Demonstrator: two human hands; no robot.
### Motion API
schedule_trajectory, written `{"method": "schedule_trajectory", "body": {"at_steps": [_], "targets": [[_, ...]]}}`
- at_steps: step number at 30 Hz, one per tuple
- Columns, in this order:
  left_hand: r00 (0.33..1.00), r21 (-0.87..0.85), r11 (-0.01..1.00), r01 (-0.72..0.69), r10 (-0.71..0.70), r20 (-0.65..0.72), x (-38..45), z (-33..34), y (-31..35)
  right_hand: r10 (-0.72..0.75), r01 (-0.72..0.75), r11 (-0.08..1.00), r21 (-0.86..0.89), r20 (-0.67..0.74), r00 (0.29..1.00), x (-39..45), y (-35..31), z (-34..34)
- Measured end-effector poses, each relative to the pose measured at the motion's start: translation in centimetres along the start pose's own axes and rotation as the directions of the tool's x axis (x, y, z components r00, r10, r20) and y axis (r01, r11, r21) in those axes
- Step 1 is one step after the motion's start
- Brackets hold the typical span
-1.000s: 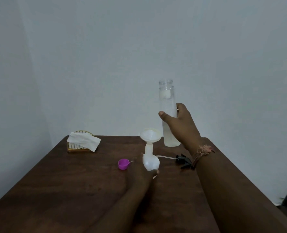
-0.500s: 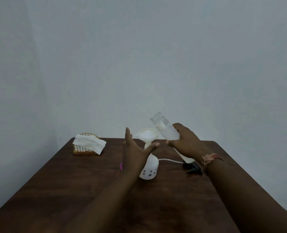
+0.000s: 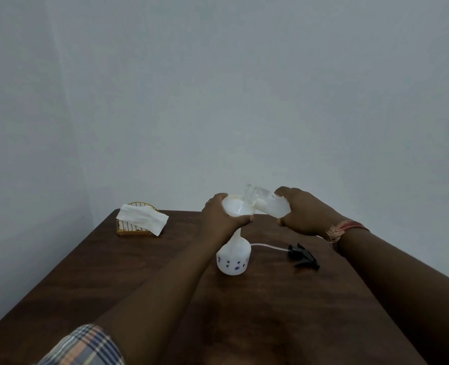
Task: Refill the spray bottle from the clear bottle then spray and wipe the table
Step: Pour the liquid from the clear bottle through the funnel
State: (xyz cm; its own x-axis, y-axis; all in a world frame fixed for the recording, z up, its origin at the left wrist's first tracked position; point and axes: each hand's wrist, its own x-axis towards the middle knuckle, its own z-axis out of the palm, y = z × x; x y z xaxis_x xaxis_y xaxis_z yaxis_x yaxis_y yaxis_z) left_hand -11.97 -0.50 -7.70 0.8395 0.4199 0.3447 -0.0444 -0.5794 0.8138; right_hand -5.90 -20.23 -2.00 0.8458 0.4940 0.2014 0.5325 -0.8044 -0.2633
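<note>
A white spray bottle (image 3: 233, 259) with small blue flowers stands on the dark wooden table (image 3: 139, 280), a white funnel (image 3: 237, 206) in its neck. My left hand (image 3: 218, 219) grips the funnel's bowl from the left. My right hand (image 3: 306, 210) holds the clear bottle (image 3: 267, 202) tipped almost flat, its mouth over the funnel, with pale liquid at the mouth. The black spray head (image 3: 303, 256) with its thin tube lies on the table to the right of the spray bottle.
A gold wire basket (image 3: 128, 227) with a white wipe (image 3: 143, 218) draped over it sits at the table's far left corner. Pale walls stand close behind the table and along its left side.
My right hand has tipped the clear bottle from upright down to the funnel. My left hand rose from the spray bottle's base and closed on the funnel. The purple cap is now hidden.
</note>
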Motion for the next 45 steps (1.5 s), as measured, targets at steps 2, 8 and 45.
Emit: {"method": "schedule_trajectory", "body": {"at_steps": [2,8,45], "targets": [[1.0,0.06,0.998,-0.015,0.014,0.011,0.1,-0.2,0.2,-0.001,0.002,0.999,-0.033,0.013,1.0,0.1,0.1,0.0],[0.998,0.072,0.997,0.014,-0.018,0.059,0.6,-1.0,0.3,-0.015,0.017,0.996,-0.092,0.024,1.0,0.3,0.1,-0.5],[0.995,0.039,0.998,0.045,-0.048,0.088,0.4,-1.4,0.6,-0.018,0.019,0.964,-0.265,0.004,1.0,1.4,0.9,-1.8]]}}
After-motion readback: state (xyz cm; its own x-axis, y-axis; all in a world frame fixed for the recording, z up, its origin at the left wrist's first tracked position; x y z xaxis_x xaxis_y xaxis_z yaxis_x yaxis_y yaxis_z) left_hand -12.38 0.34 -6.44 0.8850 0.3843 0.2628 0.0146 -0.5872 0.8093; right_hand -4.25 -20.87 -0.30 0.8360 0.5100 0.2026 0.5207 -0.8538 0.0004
